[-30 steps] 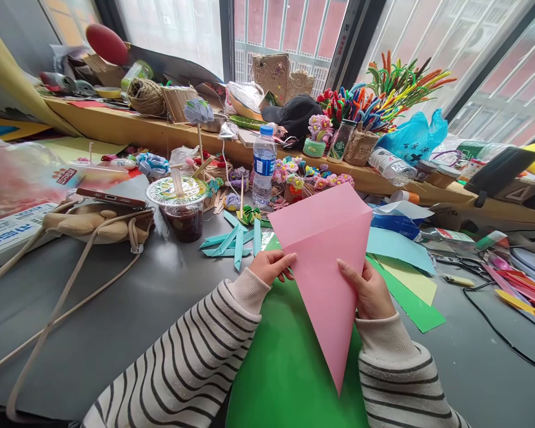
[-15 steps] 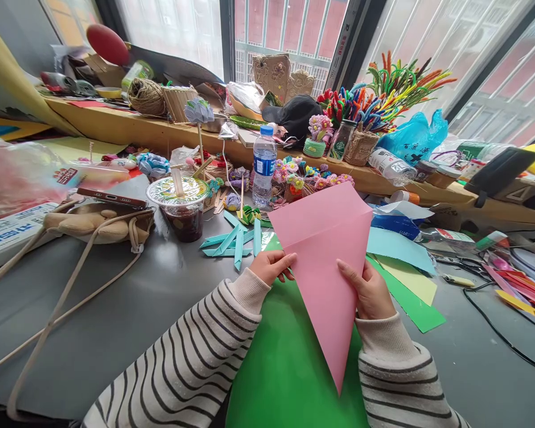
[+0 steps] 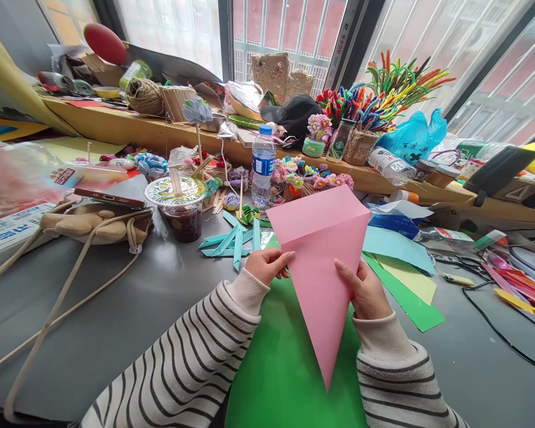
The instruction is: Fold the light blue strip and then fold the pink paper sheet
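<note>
Grey desk top (image 3: 129, 309) cluttered with craft stuff, big windows behind. Nearest the camera: green paper sheet (image 3: 289, 368) flat on the desk under both striped sleeves. Above it, folded pink paper (image 3: 323, 267) held up off the desk, kite/cone shape, sharp tip pointing down toward the person, wide end up with a crease across it. Left hand (image 3: 267, 266) pinches the pink paper's left edge, fingers curled shut on it. Right hand (image 3: 365, 291) grips the right edge, thumb on the front face, other fingers behind and hidden. Hands are apart, one per side, both clamped on the sheet. Just right of it, stacked flat sheets: light blue paper (image 3: 396, 246), pale yellow paper (image 3: 410, 279), another green sheet under them. Left of the pink paper, teal folded paper strips (image 3: 236, 238) in a loose pile. Further left, lidded plastic cup (image 3: 178, 205) with dark drink, then beige bag (image 3: 89, 223) with long straps trailing over the desk and a phone (image 3: 109, 198) on top. Mid distance, water bottle (image 3: 263, 163) upright, small paper flowers around its base. Far right, black cable (image 3: 494, 324) and coloured strips. Back ledge: twine ball (image 3: 145, 95), black cap (image 3: 294, 113), basket of pipe cleaners (image 3: 374, 95), blue plastic bag (image 3: 412, 137).
</note>
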Demonstrator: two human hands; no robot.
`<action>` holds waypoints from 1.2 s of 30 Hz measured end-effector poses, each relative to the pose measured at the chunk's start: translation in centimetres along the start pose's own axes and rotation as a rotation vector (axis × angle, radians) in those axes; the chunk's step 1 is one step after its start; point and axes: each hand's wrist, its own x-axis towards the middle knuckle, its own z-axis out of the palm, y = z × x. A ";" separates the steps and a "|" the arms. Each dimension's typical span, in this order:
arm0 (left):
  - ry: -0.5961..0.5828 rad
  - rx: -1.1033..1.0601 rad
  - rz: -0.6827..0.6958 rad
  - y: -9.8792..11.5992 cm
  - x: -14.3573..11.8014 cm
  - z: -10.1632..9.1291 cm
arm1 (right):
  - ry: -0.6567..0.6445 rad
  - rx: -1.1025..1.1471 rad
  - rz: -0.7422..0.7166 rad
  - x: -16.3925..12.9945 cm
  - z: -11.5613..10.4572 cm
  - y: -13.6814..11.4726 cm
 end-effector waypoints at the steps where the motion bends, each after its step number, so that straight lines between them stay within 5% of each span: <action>1: 0.015 -0.002 0.010 0.0 0.0 0.0 | -0.031 -0.006 0.009 0.0 0.0 0.0; 7: 0.147 -0.037 0.045 0.2 0.0 -0.3 | -0.216 -0.110 0.107 -0.6 0.6 -0.5; 26: 0.199 -0.039 0.081 0.6 0.0 -0.6 | -0.216 -0.142 0.139 -0.6 0.2 -0.2; 32: 0.275 0.013 0.456 1.7 -0.3 -0.9 | -0.240 -0.068 0.002 -0.4 -0.3 -0.8; 36: 0.035 -0.067 0.424 3.1 -1.3 -0.7 | -0.231 -0.002 -0.128 -0.1 -1.0 -0.9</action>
